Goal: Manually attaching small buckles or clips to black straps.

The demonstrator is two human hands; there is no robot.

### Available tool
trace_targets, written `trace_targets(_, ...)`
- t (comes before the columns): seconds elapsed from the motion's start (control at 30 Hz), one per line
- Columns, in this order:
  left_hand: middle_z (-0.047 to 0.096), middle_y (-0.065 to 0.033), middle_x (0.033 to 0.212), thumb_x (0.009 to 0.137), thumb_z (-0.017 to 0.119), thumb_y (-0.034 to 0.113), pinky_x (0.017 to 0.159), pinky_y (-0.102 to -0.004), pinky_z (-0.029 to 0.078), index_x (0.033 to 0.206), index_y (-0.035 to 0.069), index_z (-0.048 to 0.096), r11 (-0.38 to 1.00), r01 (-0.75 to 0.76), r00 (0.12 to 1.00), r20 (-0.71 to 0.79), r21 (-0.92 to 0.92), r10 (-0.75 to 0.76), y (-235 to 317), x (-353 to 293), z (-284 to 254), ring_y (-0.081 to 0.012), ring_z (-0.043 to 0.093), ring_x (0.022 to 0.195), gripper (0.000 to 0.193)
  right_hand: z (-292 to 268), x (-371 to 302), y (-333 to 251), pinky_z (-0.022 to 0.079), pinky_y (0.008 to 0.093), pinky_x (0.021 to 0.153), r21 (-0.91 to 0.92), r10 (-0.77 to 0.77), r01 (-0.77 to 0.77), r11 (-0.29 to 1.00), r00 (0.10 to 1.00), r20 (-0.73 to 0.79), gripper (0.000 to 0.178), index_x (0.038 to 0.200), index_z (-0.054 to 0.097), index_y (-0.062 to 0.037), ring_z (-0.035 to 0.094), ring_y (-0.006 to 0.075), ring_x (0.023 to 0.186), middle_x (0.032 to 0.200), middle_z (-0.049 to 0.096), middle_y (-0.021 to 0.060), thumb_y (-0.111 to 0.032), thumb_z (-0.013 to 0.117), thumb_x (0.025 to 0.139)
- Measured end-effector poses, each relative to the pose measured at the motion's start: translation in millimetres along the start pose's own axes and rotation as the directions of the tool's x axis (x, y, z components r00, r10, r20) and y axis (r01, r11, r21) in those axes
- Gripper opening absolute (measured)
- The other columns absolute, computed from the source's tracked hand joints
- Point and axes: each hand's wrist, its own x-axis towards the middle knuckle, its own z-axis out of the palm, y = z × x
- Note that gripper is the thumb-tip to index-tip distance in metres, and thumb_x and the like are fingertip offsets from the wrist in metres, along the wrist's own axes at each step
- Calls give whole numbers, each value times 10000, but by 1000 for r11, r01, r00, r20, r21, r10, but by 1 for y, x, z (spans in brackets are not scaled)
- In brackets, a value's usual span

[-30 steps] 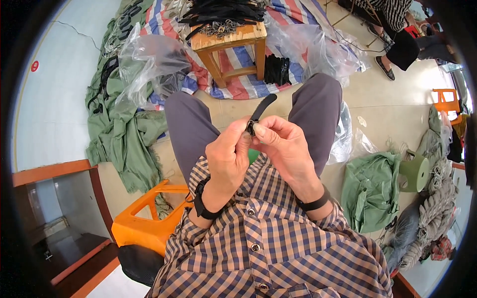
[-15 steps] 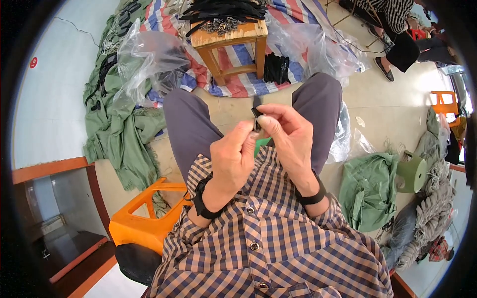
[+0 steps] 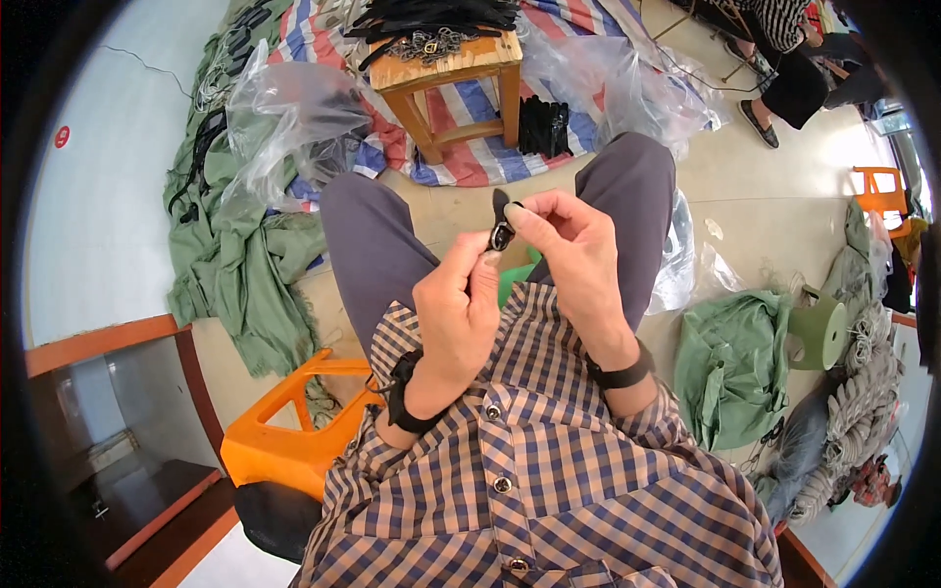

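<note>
Between my knees I hold a short black strap [image 3: 500,204] with a small metal buckle [image 3: 500,233]. My left hand [image 3: 454,304] pinches its lower end beside the buckle with thumb and forefinger. The thumb and forefinger of my right hand [image 3: 576,260] close on the strap's right side, just above the buckle. A tapered dark end points up and away from me. My fingers partly cover the strap, so how it runs through the buckle cannot be made out.
Ahead stands a wooden stool [image 3: 512,73] bearing metal buckles [image 3: 428,43] and black straps [image 3: 436,14]. More black straps [image 3: 542,127] lie beside it on a striped sheet [image 3: 480,169]. An orange plastic stool [image 3: 284,446] is at my left, green cloth [image 3: 730,363] at my right.
More of the strap and its buckle now show between my hands, with the tapered end tilted up. My left fingers have moved slightly down and left, apart from my right fingers.
</note>
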Motion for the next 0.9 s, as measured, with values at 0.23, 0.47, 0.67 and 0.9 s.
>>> trace_targets(0.23, 452, 40, 629, 934, 470, 128, 469, -178, 282, 1013, -8, 557, 933, 167, 984, 107, -317, -140, 1, 3, -9, -25, 336, 528, 180, -10, 7, 17, 449, 216, 685, 307, 181, -215, 927, 974, 136, 291, 967, 612, -14, 531, 71, 670, 792, 584, 2, -290, 603, 876)
trace_targets(0.47, 461, 40, 625, 940, 444, 175, 434, -151, 212, 1079, 31, 573, 906, 295, 944, 239, -304, -227, -2, 0, -11, 2, 299, 484, 239, -3, 5, 23, 448, 237, 713, 386, 137, -188, 903, 978, 158, 281, 958, 620, -21, 550, 86, 736, 818, 598, 11, -286, 536, 915)
trace_targets(0.67, 445, 43, 611, 948, 441, 189, 431, -157, 201, 1075, 31, 581, 893, 328, 929, 276, -308, -246, -3, 6, -8, 0, 292, 479, 246, -1, 6, 11, 430, 220, 656, 214, 19, -33, 976, 997, 68, 268, 879, 621, -1, 529, 72, 679, 769, 596, 7, -250, 533, 920)
trace_targets(0.9, 405, 57, 575, 958, 417, 182, 433, -171, 206, 1057, 3, 580, 934, 293, 903, 381, -206, -199, -10, 9, -6, -3, 292, 481, 261, 1, 15, 16, 378, 187, 564, 213, 56, -56, 976, 998, 7, 274, 707, 582, -21, 456, 38, 597, 638, 519, -24, -226, 571, 887)
